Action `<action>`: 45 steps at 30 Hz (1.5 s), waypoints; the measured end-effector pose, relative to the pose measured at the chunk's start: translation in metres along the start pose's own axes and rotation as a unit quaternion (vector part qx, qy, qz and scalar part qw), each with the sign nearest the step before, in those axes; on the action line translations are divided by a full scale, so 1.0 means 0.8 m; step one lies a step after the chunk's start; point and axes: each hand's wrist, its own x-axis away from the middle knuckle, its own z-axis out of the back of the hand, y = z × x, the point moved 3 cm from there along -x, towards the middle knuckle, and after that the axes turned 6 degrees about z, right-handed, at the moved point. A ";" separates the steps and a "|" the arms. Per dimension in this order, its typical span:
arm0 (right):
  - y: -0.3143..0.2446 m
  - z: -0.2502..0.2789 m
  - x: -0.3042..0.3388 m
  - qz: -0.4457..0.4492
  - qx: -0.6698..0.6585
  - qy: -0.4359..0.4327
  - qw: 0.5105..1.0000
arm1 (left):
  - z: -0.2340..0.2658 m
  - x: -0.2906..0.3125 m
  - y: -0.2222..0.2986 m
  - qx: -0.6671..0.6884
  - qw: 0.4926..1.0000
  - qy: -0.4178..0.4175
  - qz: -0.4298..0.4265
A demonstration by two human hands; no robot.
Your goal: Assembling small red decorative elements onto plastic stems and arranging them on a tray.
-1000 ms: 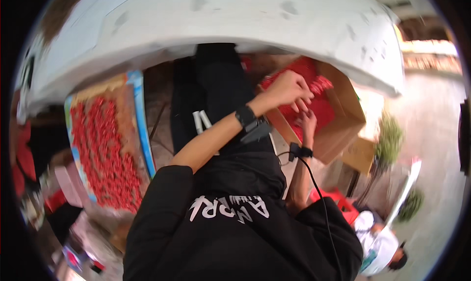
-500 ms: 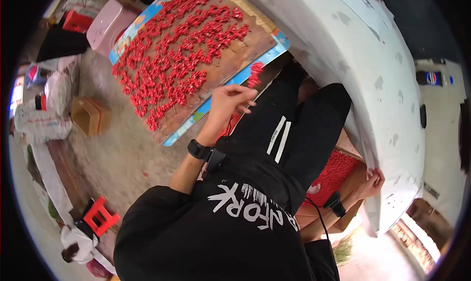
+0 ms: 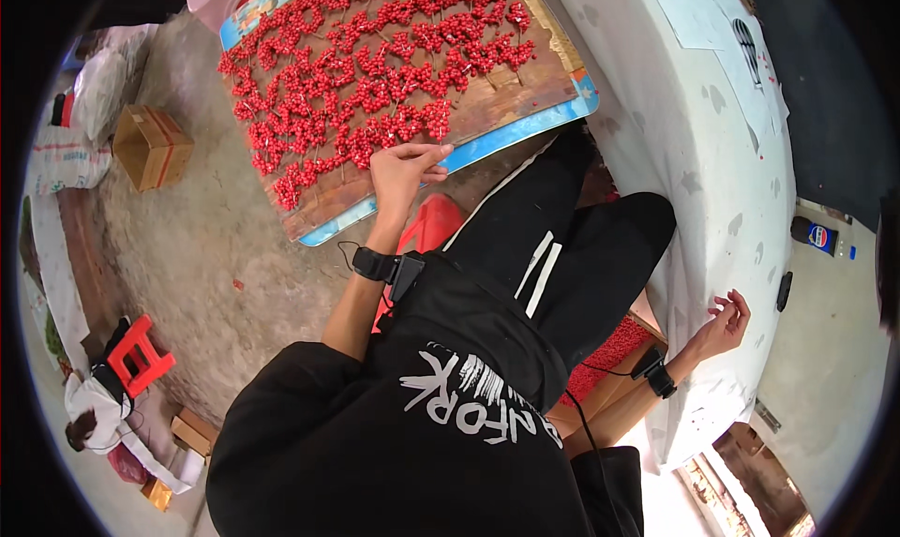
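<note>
My left hand is at the near edge of a board with a blue printed rim. Its thumb and fingers are pinched together just below a sprig of red berries, seemingly on its stem, though the stem is hard to make out. Rows of red berry sprigs cover most of the board. On the right, my right hand hovers beside the pale cloth-covered table, its fingers loosely curled and apart with nothing visible in them. Below that forearm sits a carton holding many small red beads or berries.
Under my left forearm is a red plastic stool. An open cardboard box and another red stool stand on the floor to the left. White sacks lie at the far left. Black cords hang from my wristbands.
My left hand has carried the berry sprig left, from above my leg to the board's edge. My right hand has risen slightly and its fingers have loosened. The whole view has shifted.
</note>
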 end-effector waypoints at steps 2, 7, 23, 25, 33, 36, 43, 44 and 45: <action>0.007 -0.006 0.004 -0.004 0.009 -0.001 1.000 | -0.001 -0.003 0.000 -0.004 1.000 -0.004 0.001; 0.017 -0.010 0.009 -0.022 0.019 0.012 1.000 | -0.008 -0.008 -0.001 0.002 1.000 -0.007 0.002; 0.024 -0.008 0.019 -0.011 0.027 0.035 0.999 | -0.010 -0.016 -0.015 -0.055 0.997 0.050 0.005; 0.025 -0.006 0.021 -0.006 0.030 0.040 0.999 | -0.009 -0.016 -0.015 -0.053 0.997 0.056 0.003; 0.027 -0.006 0.022 -0.032 0.004 0.055 0.998 | -0.012 -0.010 -0.025 0.034 0.998 0.055 -0.015; 0.025 -0.009 0.016 -0.038 -0.004 0.053 0.998 | -0.017 0.002 -0.017 0.042 0.997 0.061 -0.038; 0.038 0.004 0.003 -0.048 -0.034 0.003 0.998 | -0.048 0.032 0.025 -0.006 0.994 -0.030 -0.109; 0.050 0.011 -0.003 -0.097 -0.094 0.004 0.991 | -0.056 0.037 0.033 0.002 0.989 -0.054 -0.139; 0.065 0.019 -0.004 -0.142 -0.154 0.003 0.978 | -0.067 0.037 0.035 -0.001 0.989 -0.070 -0.128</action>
